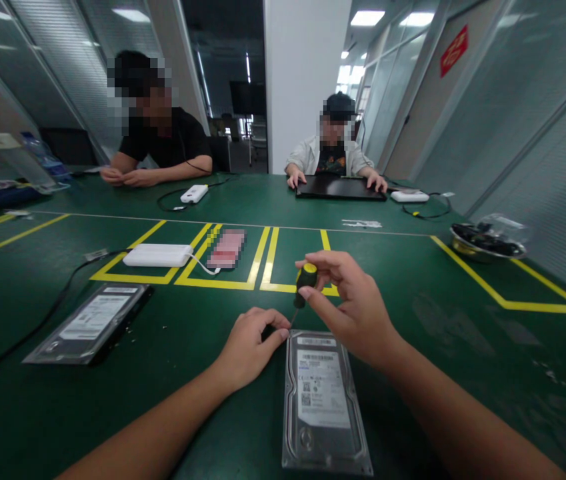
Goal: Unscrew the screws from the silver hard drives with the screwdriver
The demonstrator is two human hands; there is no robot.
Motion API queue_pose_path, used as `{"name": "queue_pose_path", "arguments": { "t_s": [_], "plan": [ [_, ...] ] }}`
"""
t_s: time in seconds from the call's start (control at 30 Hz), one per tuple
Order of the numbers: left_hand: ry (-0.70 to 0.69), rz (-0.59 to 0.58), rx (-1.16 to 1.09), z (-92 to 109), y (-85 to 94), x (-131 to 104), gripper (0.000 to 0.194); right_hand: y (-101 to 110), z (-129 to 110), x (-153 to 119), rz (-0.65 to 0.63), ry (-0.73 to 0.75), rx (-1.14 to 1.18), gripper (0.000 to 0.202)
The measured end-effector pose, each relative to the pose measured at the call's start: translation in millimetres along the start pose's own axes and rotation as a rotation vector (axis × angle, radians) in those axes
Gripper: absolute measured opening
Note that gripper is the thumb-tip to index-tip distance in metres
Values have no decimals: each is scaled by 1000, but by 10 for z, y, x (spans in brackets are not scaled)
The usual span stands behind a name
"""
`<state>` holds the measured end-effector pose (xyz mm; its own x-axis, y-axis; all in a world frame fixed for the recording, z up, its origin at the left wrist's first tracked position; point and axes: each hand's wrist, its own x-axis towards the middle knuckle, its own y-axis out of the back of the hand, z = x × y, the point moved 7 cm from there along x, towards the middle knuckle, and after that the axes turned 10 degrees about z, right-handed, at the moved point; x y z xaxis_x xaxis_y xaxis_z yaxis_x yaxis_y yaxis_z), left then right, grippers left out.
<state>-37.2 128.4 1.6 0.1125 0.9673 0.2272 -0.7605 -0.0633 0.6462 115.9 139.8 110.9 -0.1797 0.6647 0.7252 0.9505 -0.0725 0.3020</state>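
Observation:
A hard drive (323, 400) lies label up on the green table in front of me. My right hand (355, 303) grips the black and yellow handle of a screwdriver (307, 283) between thumb and fingers. The screwdriver leans slightly, its thin shaft pointing down at the drive's far left corner. At that same corner my left hand (257, 343) has thumb and forefinger pinched close beside the shaft's tip. Whatever lies between those fingertips is too small to make out, and any screw under the tip is hidden.
A second hard drive (97, 320) lies to the left, small loose bits beside it. Beyond are a white power bank (159, 255) cabled to a phone (227, 249), and a metal bowl (487, 243) of dark parts. Two people sit opposite, one holding a dark flat panel (341, 187).

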Motion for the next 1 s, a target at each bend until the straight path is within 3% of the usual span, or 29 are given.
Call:
{"name": "queue_pose_path", "arguments": {
  "t_s": [0.3,0.53,1.0],
  "plan": [
    [-92,-40,-14,36,-42,70,12,283,37,119,202,-84,62,31],
    [-169,-64,20,99,-59,71,14,300,29,121,213,-96,75,31],
    [-108,-89,-21,27,-60,82,15,292,-12,121,210,-85,72,31]
  ]
}}
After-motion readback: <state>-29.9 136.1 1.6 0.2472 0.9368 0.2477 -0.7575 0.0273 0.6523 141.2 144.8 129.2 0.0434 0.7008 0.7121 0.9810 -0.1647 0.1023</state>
